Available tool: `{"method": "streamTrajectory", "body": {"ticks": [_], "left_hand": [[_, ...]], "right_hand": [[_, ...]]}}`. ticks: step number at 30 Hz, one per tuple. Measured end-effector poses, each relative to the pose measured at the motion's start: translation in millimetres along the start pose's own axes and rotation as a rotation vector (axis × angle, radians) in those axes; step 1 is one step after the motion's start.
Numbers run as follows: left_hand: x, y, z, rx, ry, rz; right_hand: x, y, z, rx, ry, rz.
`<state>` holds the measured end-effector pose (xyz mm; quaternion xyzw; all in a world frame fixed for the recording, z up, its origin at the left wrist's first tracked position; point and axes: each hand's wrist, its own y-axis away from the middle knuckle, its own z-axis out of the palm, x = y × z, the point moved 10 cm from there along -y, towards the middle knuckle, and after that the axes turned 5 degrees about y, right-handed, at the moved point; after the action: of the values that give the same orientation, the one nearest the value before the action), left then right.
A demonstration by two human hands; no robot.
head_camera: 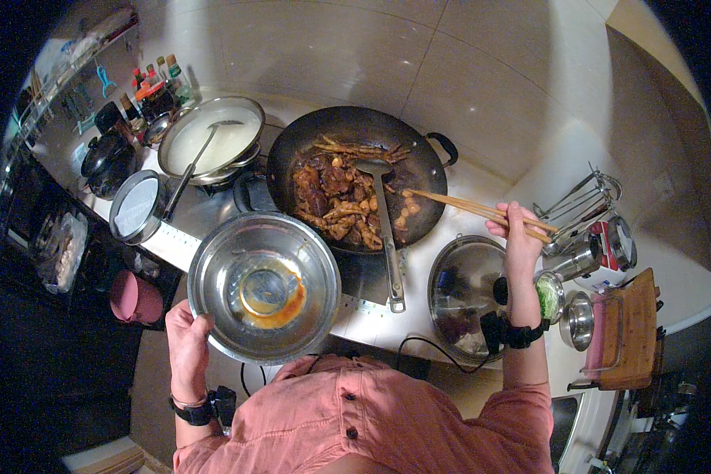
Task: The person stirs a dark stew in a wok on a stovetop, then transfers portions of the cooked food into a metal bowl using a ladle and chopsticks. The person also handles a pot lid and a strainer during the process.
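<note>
My left hand [191,332] grips the rim of a stainless steel bowl [219,302] in front of the stove, with a little reddish-brown liquid in its bottom. In my right hand [516,228] is a pair of wooden chopsticks [468,206], their tips over the right side of a dark wok [281,142]. Browned meat pieces [335,181] and chicken feet [340,224] lie inside the wok. Several pale round pieces [410,207] sit close to the chopstick tips. A metal wok spatula [385,213] rests in the wok, its handle sticking out over the front rim.
Left of the wok stands a pan of whitish liquid [225,142] with a ladle [198,155] in it. Bottles [175,74] and a black lidded pot [108,160] stand behind. On the right are a large lid [462,284], small metal bowls [579,320] and wooden cutting boards [631,335].
</note>
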<state>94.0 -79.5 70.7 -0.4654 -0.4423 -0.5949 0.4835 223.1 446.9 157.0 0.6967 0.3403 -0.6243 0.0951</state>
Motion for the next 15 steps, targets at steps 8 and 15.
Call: {"method": "streamTrajectory", "body": {"ticks": [8, 15], "left_hand": [[2, 2, -4, 0.005, -0.028, 0.002], [1, 5, -9, 0.035, -0.037, -0.007]], "right_hand": [[17, -18, 21, -0.042, 0.004, -0.073], [29, -29, 56, -0.066, 0.009, -0.051]]}}
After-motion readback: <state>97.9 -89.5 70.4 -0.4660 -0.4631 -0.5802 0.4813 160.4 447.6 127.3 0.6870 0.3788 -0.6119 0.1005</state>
